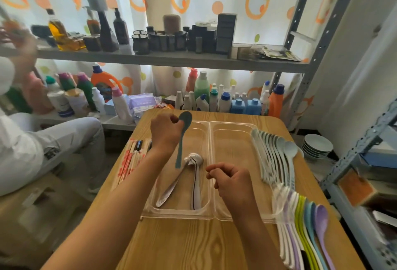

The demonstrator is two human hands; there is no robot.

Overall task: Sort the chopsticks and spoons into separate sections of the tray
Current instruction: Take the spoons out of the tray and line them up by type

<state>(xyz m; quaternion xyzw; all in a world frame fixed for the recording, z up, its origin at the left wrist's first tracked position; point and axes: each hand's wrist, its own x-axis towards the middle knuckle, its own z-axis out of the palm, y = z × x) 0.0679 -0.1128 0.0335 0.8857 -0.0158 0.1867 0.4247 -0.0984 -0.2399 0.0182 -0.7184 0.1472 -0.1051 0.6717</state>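
Observation:
A clear two-section tray (210, 132) lies on the wooden table. My left hand (164, 131) holds a dark teal spoon (182, 138) above the left section, bowl up, handle hanging down. Two metal spoons (194, 175) lie in that left section. The right section looks bare. My right hand (231, 180) hovers over the tray's divider with fingers loosely curled and nothing in it. Wrapped chopsticks (131, 158) lie in a bundle left of the tray, partly hidden by my left forearm. Pale blue spoons (277, 156) and coloured spoons (305, 226) are fanned out to the right.
A metal shelf behind the table holds bottles and jars (107, 31); cleaning bottles (225, 100) crowd the lower level. A person in white (32, 147) sits at the left. Stacked bowls (316, 146) sit beyond the table's right edge. Bare table (182, 244) lies in front of the tray.

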